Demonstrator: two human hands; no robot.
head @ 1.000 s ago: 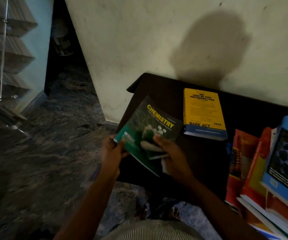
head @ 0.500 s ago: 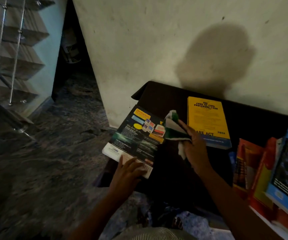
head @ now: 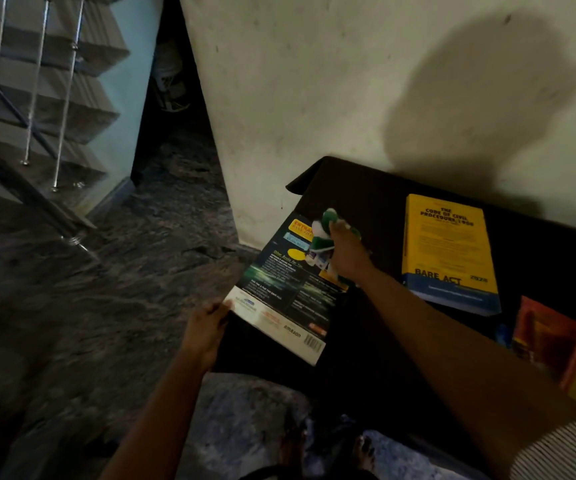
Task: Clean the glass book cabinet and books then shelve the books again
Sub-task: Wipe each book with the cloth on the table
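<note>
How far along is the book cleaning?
Done, perhaps: the yellow paperback law book lies set aside on the dark table. In hand: left hand holds the dark glossy paperback, right hand presses a green-and-white cloth on it. Left: the red and orange book stack, then shelving; cabinet unseen.

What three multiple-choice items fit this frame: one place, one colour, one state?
1. Where does the yellow Code of Civil Procedure book lie?
A. on the floor
B. on the dark table
C. on the stairs
2. What colour is the cloth in the right hand?
A. red
B. plain blue
C. green and white
3. Which side of the dark-covered book, gripped by the left hand, faces up?
A. back cover
B. front cover
C. open pages
Key: 1 B, it lies flat on the tabletop near the wall; 2 C, green and white folds show above the fingers; 3 A, the barcode and blurb face up.
</note>
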